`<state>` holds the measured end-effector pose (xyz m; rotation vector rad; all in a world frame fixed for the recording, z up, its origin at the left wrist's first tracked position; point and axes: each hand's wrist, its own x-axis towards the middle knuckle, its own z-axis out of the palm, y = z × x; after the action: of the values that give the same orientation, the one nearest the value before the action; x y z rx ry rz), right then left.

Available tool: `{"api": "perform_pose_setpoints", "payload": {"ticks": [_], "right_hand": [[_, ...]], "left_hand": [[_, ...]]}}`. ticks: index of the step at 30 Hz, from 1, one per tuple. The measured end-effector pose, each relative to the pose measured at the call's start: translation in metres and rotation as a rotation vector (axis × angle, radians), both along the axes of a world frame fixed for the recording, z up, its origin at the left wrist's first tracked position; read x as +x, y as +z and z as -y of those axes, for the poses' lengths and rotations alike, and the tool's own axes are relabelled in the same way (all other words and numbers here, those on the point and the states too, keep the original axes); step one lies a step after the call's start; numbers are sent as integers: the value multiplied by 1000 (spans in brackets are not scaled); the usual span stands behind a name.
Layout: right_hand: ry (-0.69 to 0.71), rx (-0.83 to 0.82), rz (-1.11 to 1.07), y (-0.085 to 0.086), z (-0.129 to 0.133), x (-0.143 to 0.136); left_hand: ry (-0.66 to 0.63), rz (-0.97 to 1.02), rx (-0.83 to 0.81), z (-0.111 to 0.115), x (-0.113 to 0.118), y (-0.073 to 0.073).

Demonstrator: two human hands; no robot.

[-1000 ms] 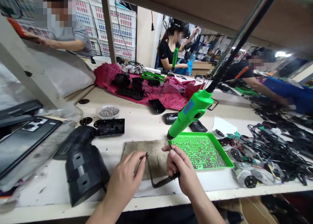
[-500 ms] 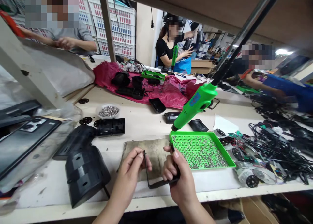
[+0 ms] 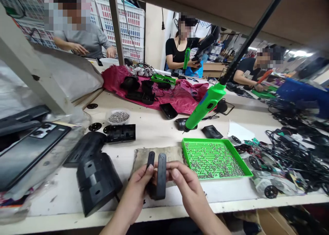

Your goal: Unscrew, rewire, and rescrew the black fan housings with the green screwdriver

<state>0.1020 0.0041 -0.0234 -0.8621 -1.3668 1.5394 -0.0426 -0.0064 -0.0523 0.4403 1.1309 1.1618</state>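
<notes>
A black U-shaped bracket (image 3: 161,176) is held upright over the worn mat, its two rounded arms pointing up. My left hand (image 3: 136,187) is closed around its left arm, thumb in front. My right hand (image 3: 189,185) has its bent fingers against the edge of the right arm; their tips are partly hidden behind it. Beneath the hands lies the mat (image 3: 174,152). Just right of them is a green tray (image 3: 216,142) scattered with small screws. Above the tray hangs a green electric screwdriver (image 3: 204,108), touched by neither hand.
Black curved housings (image 3: 97,183) stand at left, near a bowl of screws (image 3: 118,117) and a phone (image 3: 33,152). Cables and wired parts (image 3: 290,156) crowd the right. Pink plastic (image 3: 185,103) carries black parts farther back. Several co-workers, including one person (image 3: 177,53), work across the bench.
The bracket has turned from side-on to arms-up, facing me. My right hand has shifted its hold and its fingers have loosened. The hanging screwdriver has swung slightly.
</notes>
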Motion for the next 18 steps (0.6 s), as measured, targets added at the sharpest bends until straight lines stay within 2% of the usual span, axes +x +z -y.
{"api": "perform_pose_setpoints", "payload": {"ticks": [2,4,8,10,14,16,18], "right_hand": [[-5,12,-18,3,1,-2],[-6,98,48,5,2,-3],[73,440,283,9,8,-6],[131,546,339,11,12,-7],[140,483,361,14,14,-4],[46,441,315,13,12,2],[-64,387,288,9,9,9]], "left_hand": [[13,42,7,2,1,2],[17,72,-5,2,1,1],[-7,70,-13,4,-2,-7],[-34,50,14,6,-5,-11],[-23,-97,52,10,-9,-10],[-37,-230,66,8,-10,-5],[-157,-359,6,1,-10,-1]]}}
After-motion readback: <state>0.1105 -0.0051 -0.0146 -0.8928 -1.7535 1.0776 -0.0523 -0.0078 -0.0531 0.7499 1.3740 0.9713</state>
